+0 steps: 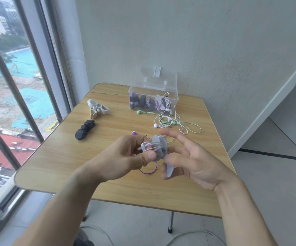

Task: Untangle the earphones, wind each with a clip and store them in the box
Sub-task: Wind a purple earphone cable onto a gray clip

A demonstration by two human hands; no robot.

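The rounded-corner wooden table (58,162) carries all work items. At its far side stands the clear rectangular plastic box (175,98) with its hinged lid raised; several wound bundles in purple, dark and white already lie inside, and one white cable hangs over its front wall. Just in front of the box lies the loose tangle of white and mint-green earphone cables (170,121), not yet wound. Toward the window side lie the spare cream-white rubber clips (97,108) and, nearer, the spare black rubber clips (84,130). A purple earphone cable (148,172) lies on the table beneath the hands. The left hand (126,157) pinches the coiled white earphone cable (149,145) between thumb and forefinger, holding it against the grey flat rubber winder clip (159,148). The right hand (193,157) is spread wide, with the lower fingers touching the clip's tail. Judged step: winding the white set onto its clip, near completion. The next move probably calls for closing the clip tail over the coil without releasing the pinch, then carrying the bundle to the box.
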